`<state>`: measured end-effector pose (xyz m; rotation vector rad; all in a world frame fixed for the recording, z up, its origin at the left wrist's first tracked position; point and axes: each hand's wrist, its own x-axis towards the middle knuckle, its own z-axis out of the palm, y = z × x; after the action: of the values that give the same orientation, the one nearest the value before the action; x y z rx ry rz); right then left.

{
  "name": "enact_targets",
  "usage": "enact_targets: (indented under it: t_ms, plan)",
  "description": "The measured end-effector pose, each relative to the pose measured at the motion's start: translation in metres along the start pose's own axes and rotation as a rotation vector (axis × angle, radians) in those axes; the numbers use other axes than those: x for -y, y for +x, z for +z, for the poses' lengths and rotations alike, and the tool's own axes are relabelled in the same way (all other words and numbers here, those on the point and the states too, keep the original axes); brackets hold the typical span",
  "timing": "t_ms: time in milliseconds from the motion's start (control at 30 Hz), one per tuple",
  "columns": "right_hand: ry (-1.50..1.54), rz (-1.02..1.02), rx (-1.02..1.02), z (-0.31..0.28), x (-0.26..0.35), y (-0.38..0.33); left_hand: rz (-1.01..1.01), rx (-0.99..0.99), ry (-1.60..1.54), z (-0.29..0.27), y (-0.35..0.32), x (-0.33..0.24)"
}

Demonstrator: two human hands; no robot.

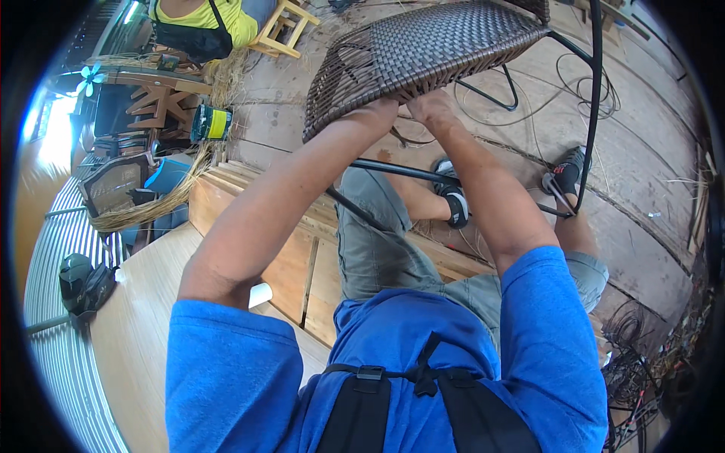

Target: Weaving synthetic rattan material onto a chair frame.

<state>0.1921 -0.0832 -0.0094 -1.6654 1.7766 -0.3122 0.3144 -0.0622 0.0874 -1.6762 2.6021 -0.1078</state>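
A dark brown woven chair seat [438, 45] on a black metal frame [595, 98] is tilted in front of me, its legs reaching past my knees. The weave is tight across most of the seat, with looser, open strands [340, 72] at its left end. My left hand [380, 113] reaches under the seat's near edge, its fingers hidden by the weave. Close beside it, my right hand [430, 108] is raised to the underside, fingers also out of sight. A dark strip [411, 141] hangs in a curve just below both hands.
I sit on a wooden bench [287, 272]. Loose cords [596, 90] lie on the plank floor at right, with tangled strands [627, 355] at lower right. At left are a dark tin [210, 123] with a yellow-green label and a black bag [87, 283]. Another person [204, 26] sits near a wooden stool [285, 29].
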Motion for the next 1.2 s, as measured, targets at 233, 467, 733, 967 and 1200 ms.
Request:
enact_targets:
  t_ms: [233, 467, 733, 967, 1200]
  plan:
    - [-0.096, -0.106, -0.354, 0.024, 0.0, 0.005, 0.193, 0.074, 0.238, -0.025, -0.011, -0.015]
    - [0.2, -0.066, -0.437, -0.012, -0.011, -0.071, 0.199, 0.229, 0.217, -0.056, -0.027, -0.024]
    - [0.22, -0.059, -0.285, -0.038, -0.003, -0.135, 0.457, -0.142, -0.03, -0.09, -0.084, -0.039]
    - [0.058, -0.115, -0.375, -0.04, 0.004, -0.124, 0.091, 0.009, -0.593, -0.087, -0.083, -0.031]
    - [-0.03, -0.167, -0.411, -0.044, 0.012, -0.12, 0.151, -0.022, -0.643, -0.087, -0.082, -0.027]
